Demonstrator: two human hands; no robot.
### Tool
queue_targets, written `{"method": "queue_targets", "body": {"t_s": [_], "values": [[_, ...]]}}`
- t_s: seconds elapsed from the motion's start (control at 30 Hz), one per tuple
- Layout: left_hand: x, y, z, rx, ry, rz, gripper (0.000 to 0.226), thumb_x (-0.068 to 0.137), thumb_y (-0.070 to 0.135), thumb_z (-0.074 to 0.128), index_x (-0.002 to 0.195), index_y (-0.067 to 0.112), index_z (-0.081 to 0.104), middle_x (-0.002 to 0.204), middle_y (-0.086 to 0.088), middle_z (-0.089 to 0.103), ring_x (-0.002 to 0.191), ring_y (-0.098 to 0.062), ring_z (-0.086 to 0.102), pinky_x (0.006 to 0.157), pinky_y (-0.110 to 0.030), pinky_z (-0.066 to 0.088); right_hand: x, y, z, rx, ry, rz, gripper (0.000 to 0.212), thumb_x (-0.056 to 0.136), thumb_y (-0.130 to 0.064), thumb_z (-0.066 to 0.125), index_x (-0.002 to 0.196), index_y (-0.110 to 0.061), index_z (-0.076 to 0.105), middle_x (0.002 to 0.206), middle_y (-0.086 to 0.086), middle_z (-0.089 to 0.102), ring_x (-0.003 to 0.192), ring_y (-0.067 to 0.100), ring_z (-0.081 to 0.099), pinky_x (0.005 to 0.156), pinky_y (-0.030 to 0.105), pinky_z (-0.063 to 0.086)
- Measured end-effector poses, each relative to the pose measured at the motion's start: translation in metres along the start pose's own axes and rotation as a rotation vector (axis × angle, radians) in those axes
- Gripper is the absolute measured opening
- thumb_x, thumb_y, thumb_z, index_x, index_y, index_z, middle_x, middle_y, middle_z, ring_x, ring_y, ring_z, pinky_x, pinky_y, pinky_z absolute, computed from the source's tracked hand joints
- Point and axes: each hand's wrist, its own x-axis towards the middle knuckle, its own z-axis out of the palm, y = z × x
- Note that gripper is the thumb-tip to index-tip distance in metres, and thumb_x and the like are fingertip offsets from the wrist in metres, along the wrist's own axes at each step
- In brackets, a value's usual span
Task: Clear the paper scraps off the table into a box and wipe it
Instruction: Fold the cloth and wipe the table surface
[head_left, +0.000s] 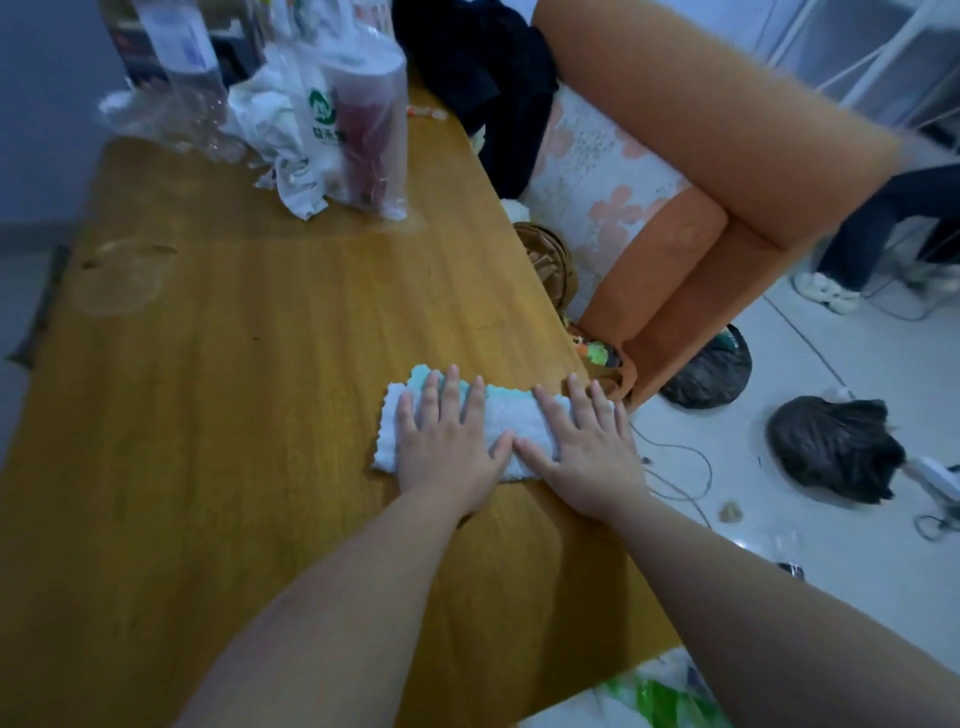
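Head view | your left hand (447, 447) and right hand (582, 452) lie flat, fingers spread, thumbs touching, on the cloth (498, 421) | cloth near the worktop (234, 364) right edge

We see a white cloth (498, 431) edged in pale turquoise on our honey-brown wooden table (234, 415). The armchair (691, 171) is orange, its cushion (597, 176) white with peach flowers. Two black bags (831, 447) sit on whitish floor (857, 364).

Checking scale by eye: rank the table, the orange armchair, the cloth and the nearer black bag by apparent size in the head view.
1. table
2. orange armchair
3. cloth and black bag: look alike, and the hands hide part of the cloth, so unranked.
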Motion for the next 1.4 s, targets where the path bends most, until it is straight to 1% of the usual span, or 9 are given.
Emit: {"method": "queue_targets", "body": {"t_s": [0.23, 0.3, 0.4, 0.47, 0.63, 0.77, 1.0, 1.2, 1.4], "values": [[-0.057, 0.005, 0.011, 0.029, -0.038, 0.134, 0.074, 0.089, 0.063, 0.013, 0.149, 0.024, -0.003, 0.160, -0.006, -0.007, 0.147, -0.024, -0.010, 0.115, -0.050, -0.009, -0.082, -0.007, 0.012, 0.012, 0.001, 0.121, 0.077, 0.078, -0.078, 0.007, 0.146, -0.045, -0.004, 0.161, -0.001, -0.009, 0.147, 0.022, -0.013, 0.118, 0.047, -0.006], [-0.073, -0.004, 0.011, 0.016, -0.023, 0.175, 0.074, 0.086, 0.062, 0.017, 0.149, 0.023, 0.012, 0.159, -0.007, 0.008, 0.147, -0.025, 0.003, 0.115, -0.048, -0.005, -0.102, -0.017, 0.014, 0.023, 0.018, 0.147, 0.080, 0.075, -0.079, 0.001, 0.146, -0.044, -0.004, 0.161, 0.000, -0.008, 0.147, 0.022, -0.012, 0.118, 0.047, -0.006], [-0.094, -0.015, 0.016, -0.025, -0.012, 0.195, 0.070, 0.081, 0.060, 0.034, 0.136, 0.019, 0.049, 0.144, -0.008, 0.046, 0.135, -0.026, 0.041, 0.108, -0.049, 0.018, -0.120, -0.028, 0.023, 0.010, 0.012, 0.164, 0.085, 0.069, -0.081, -0.005, 0.146, -0.045, -0.006, 0.161, 0.001, -0.008, 0.148, 0.024, -0.011, 0.118, 0.048, -0.006], [-0.108, -0.024, 0.017, -0.034, -0.022, 0.210, 0.067, 0.081, 0.058, 0.037, 0.133, 0.018, 0.053, 0.141, -0.008, 0.051, 0.131, -0.026, 0.046, 0.107, -0.049, 0.020, -0.129, -0.037, 0.025, 0.005, 0.001, 0.156, 0.084, 0.070, -0.082, -0.005, 0.146, -0.045, -0.005, 0.161, 0.002, -0.007, 0.148, 0.025, -0.011, 0.117, 0.048, -0.007], [-0.128, -0.046, 0.015, 0.019, -0.060, 0.293, 0.063, 0.087, 0.058, 0.032, 0.135, 0.020, 0.049, 0.142, -0.004, 0.049, 0.132, -0.023, 0.045, 0.110, -0.044, 0.010, -0.148, -0.052, 0.038, -0.046, -0.004, 0.124, 0.075, 0.082, -0.079, 0.013, 0.146, -0.040, 0.019, 0.157, 0.009, 0.024, 0.145, 0.032, 0.018, 0.112, 0.048, 0.001], [-0.139, -0.060, 0.015, 0.037, -0.127, 0.288, 0.067, 0.091, 0.060, 0.015, 0.136, 0.023, 0.047, 0.144, -0.001, 0.047, 0.136, -0.018, 0.039, 0.111, -0.042, 0.007, -0.154, -0.062, 0.041, -0.098, -0.044, 0.059, 0.070, 0.086, -0.074, 0.024, 0.144, -0.034, 0.030, 0.149, 0.014, 0.039, 0.141, 0.034, 0.029, 0.108, 0.050, 0.012], [-0.175, -0.099, 0.015, 0.032, -0.126, 0.180, 0.066, 0.092, 0.061, 0.015, 0.138, 0.023, 0.042, 0.145, 0.001, 0.046, 0.137, -0.015, 0.027, 0.112, -0.040, 0.007, -0.158, -0.095, 0.047, -0.122, -0.055, -0.122, 0.069, 0.087, -0.072, 0.025, 0.141, -0.030, 0.037, 0.146, 0.016, 0.043, 0.137, 0.031, 0.023, 0.108, 0.050, 0.008], [-0.209, -0.129, 0.016, 0.005, -0.086, 0.023, 0.069, 0.093, 0.061, 0.012, 0.138, 0.018, 0.040, 0.145, -0.003, 0.045, 0.137, -0.019, 0.028, 0.113, -0.041, 0.008, -0.158, -0.135, 0.050, -0.107, -0.124, -0.214, 0.068, 0.087, -0.072, 0.024, 0.137, -0.031, 0.043, 0.142, 0.015, 0.049, 0.133, 0.034, 0.044, 0.104, 0.051, 0.013], [-0.243, -0.166, 0.014, -0.013, -0.088, -0.127, 0.074, 0.091, 0.064, 0.010, 0.139, 0.017, 0.040, 0.145, -0.003, 0.044, 0.141, -0.018, 0.019, 0.115, -0.036, 0.000, -0.161, -0.175, 0.050, -0.102, -0.198, -0.341, 0.067, 0.087, -0.073, 0.017, 0.133, -0.035, 0.047, 0.138, 0.009, 0.054, 0.129, 0.028, 0.050, 0.101, 0.049, 0.021]]}}
